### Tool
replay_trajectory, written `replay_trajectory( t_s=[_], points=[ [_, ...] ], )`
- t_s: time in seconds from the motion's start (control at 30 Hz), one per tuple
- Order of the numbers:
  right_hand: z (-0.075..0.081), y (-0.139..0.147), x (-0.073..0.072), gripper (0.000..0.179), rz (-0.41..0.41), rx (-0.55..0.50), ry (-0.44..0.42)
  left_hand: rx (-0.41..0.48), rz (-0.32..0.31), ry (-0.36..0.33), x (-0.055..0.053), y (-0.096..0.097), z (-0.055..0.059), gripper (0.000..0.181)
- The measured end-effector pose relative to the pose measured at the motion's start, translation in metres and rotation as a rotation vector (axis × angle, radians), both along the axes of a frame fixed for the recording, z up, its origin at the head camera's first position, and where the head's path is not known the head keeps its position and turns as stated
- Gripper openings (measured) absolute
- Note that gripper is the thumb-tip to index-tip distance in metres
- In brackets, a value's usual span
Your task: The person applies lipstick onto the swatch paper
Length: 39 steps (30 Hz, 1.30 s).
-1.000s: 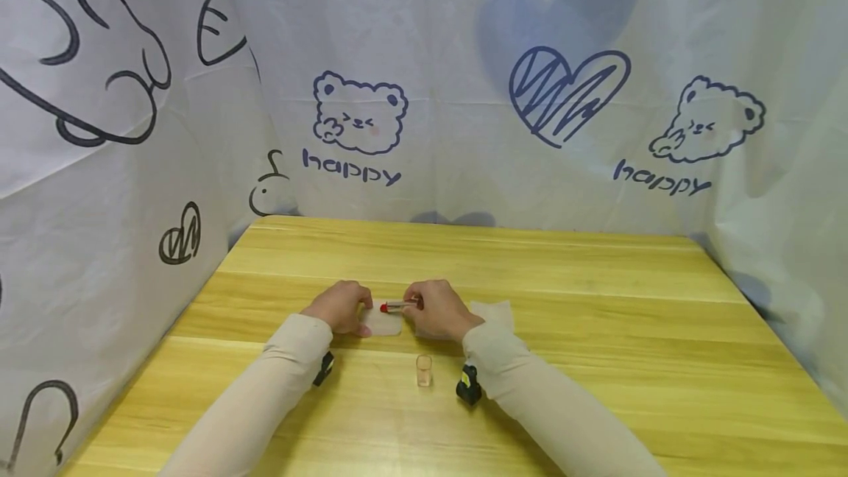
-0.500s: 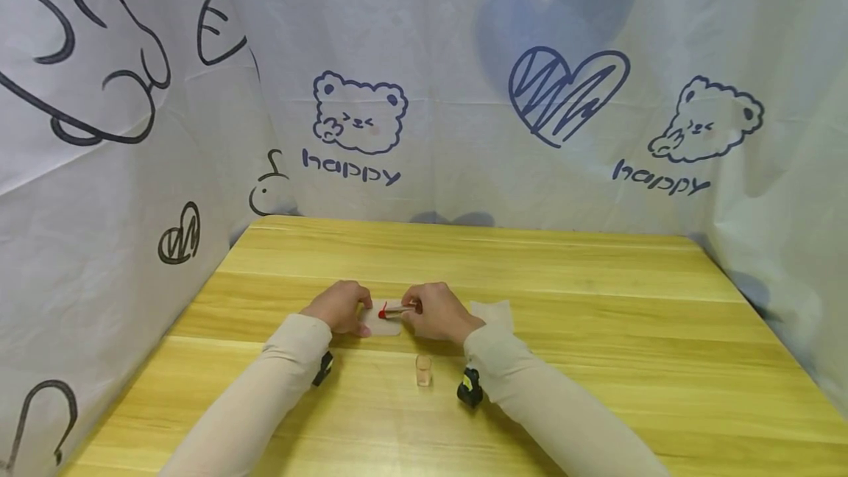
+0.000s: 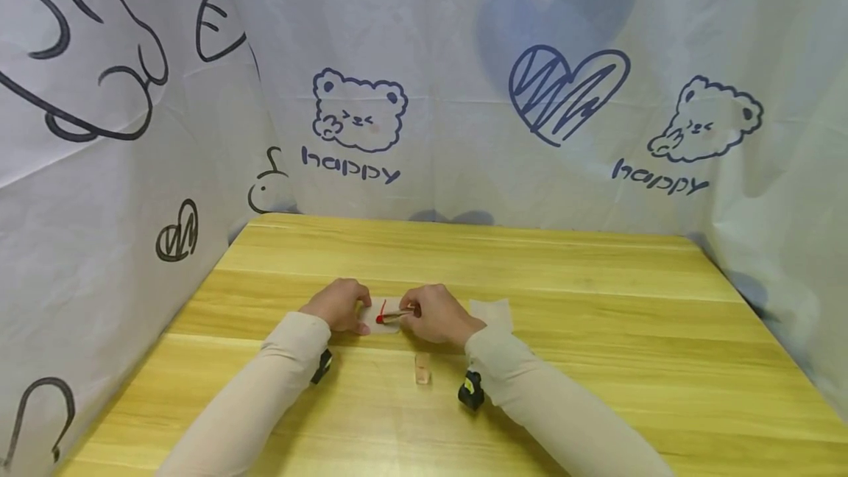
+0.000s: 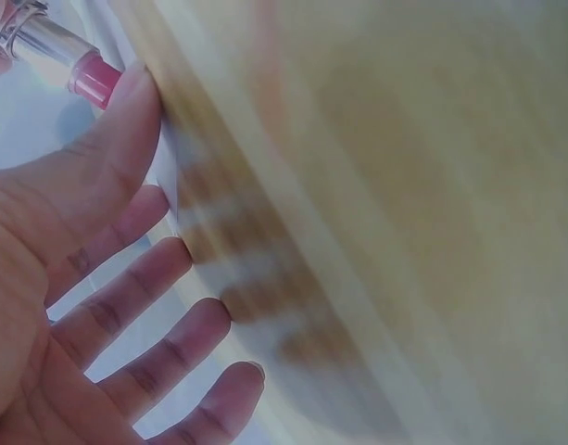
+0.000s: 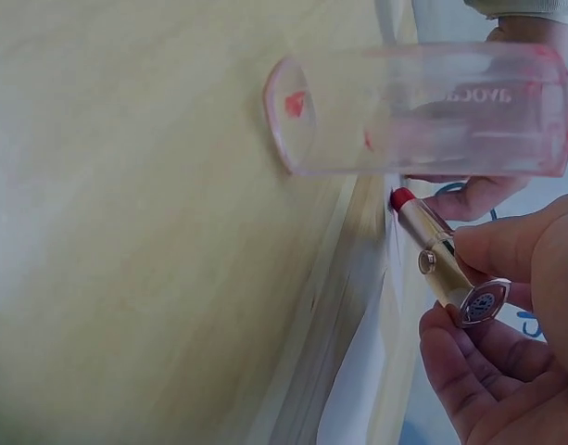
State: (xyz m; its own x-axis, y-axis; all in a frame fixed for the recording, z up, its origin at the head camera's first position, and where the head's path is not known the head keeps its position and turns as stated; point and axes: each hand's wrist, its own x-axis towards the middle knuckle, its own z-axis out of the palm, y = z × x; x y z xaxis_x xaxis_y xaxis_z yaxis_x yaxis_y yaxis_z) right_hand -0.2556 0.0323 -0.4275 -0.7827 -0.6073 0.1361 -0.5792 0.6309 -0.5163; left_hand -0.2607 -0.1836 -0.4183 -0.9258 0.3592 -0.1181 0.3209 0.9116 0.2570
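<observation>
Your right hand [image 3: 433, 313] pinches the lipstick [image 5: 448, 275], tip on the card [image 3: 372, 312], whose edge your left hand [image 3: 337, 305] touches, fingers spread.

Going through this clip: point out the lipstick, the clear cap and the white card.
Lipstick [image 5: 448, 269], right wrist view: middle of its gold barrel.
Clear cap [image 5: 432, 111], right wrist view: its see-through side wall.
White card [image 3: 391, 305], head view: bare patch beside the red stroke.
</observation>
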Motion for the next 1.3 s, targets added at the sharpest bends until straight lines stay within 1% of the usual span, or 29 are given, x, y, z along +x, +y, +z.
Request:
replay_trajectory(
  t_s=[0.17, 0.43, 0.83, 1.1, 1.3],
  points=[
    [0.0014, 0.0006, 0.0027, 0.011, 0.017, 0.011, 0.015, 0.005, 0.003, -0.002, -0.0018, -0.0007, -0.0018, 0.038],
    [0.0037, 0.0001, 0.0057, 0.007, 0.041, 0.015, 0.009, 0.002, -0.002, 0.001, -0.0042, -0.0023, -0.0059, 0.038],
    [0.0034, 0.0013, 0.0074, 0.006, 0.039, 0.012, -0.014, 0.016, 0.003, 0.000, -0.0023, -0.0025, -0.0062, 0.038],
    [0.0046, 0.0026, 0.0085, 0.006, 0.038, -0.011, -0.023, 0.032, 0.009, -0.012, -0.0008, -0.0037, -0.0067, 0.039],
    [0.0084, 0.0052, 0.0083, 0.009, 0.029, -0.023, -0.049, 0.037, 0.018, -0.021, -0.0005, -0.0023, -0.0046, 0.039]
  ],
)
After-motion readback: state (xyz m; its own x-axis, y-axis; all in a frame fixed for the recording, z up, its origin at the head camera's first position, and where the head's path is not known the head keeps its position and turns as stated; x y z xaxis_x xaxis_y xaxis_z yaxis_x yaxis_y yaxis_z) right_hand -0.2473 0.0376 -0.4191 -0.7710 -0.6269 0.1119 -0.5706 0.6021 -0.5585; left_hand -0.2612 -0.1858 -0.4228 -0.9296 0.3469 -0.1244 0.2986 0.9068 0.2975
